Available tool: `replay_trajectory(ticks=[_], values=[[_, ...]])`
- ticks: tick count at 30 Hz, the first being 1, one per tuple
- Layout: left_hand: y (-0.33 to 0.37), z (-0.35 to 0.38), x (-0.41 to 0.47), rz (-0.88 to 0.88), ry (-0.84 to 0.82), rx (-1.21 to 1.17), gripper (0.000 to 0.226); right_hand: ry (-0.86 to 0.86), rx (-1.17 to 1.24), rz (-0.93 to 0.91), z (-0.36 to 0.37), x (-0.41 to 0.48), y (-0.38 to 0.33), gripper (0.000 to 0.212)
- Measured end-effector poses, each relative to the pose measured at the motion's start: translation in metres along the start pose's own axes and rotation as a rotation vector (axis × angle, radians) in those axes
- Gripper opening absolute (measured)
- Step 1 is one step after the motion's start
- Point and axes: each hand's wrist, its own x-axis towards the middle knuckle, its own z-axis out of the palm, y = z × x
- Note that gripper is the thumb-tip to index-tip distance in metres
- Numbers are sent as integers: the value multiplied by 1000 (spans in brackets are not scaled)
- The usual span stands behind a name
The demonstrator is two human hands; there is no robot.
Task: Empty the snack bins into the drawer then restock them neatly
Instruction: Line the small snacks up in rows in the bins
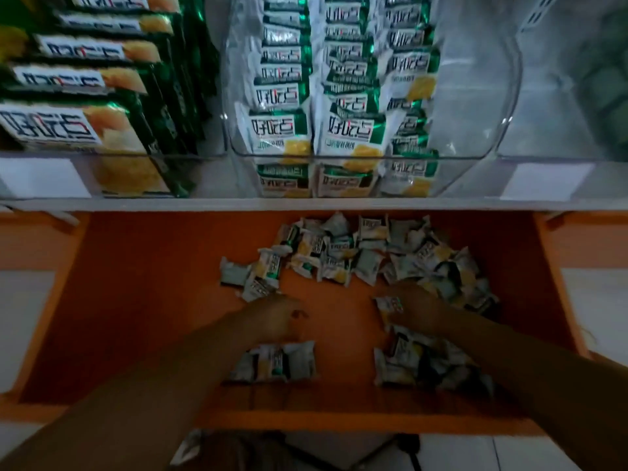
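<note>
While the clear middle bin [475, 96] is standing part-filled in rows, both hands are reaching among loose snack packets [339, 256] in the orange drawer [153, 300], likely gathering restock. The right hand [421, 312] is pinching one packet [390, 304]; the left hand [272, 317] is too blurred to judge its grip.

Head camera looks down, close over the drawer [153, 317].
</note>
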Motion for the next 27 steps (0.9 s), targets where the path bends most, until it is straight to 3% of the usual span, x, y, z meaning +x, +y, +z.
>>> replay_trajectory(ticks=[7, 10, 15, 21, 27], values=[[-38, 37, 49, -106, -237, 93, 79, 32, -105, 57, 38, 42, 36, 86], [-46, 48, 59, -94, -272, 106, 76, -9, -201, 84, 51, 45, 41, 90], [-49, 59, 70, -71, -286, 154, 59, -112, -121, 117, 32, 33, 23, 88], [-44, 60, 68, -66, -176, 24, 42, -316, -162, 119, 29, 11, 20, 95], [-38, 49, 56, -115, -60, -189, 25, -388, -164, 167, 40, 15, 17, 104]])
